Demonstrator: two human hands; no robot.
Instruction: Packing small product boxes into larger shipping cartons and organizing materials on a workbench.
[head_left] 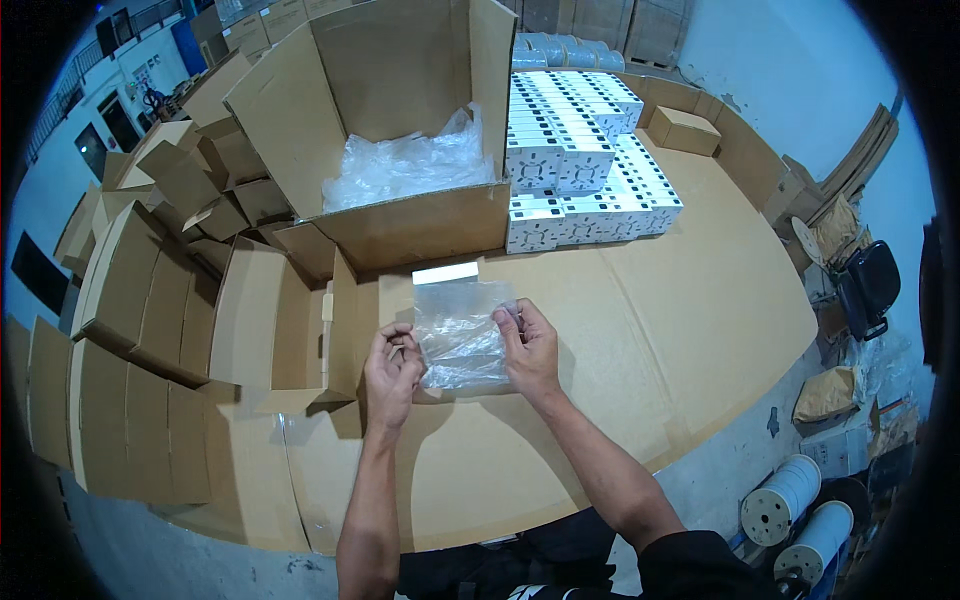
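Stretched between my two hands is a clear plastic bag (462, 335), flat and wrinkled, above the cardboard-covered table. My right hand (530, 352) pinches its upper right edge between thumb and fingers. At the bag's left edge, the curled fingers of my left hand (393, 378) close on the film. A small white box (446, 273) lies just beyond the bag, its near part covered by it. Left of my left hand stands an open cardboard carton (345, 335) with its flaps up.
A large open carton (420, 228) full of crumpled clear bags (410, 165) stands behind. Stacked white printed boxes (590, 210) are at the back right of the table (690, 330). More open cartons (150, 310) crowd the left. Cable spools (780, 500) sit on the floor at right.
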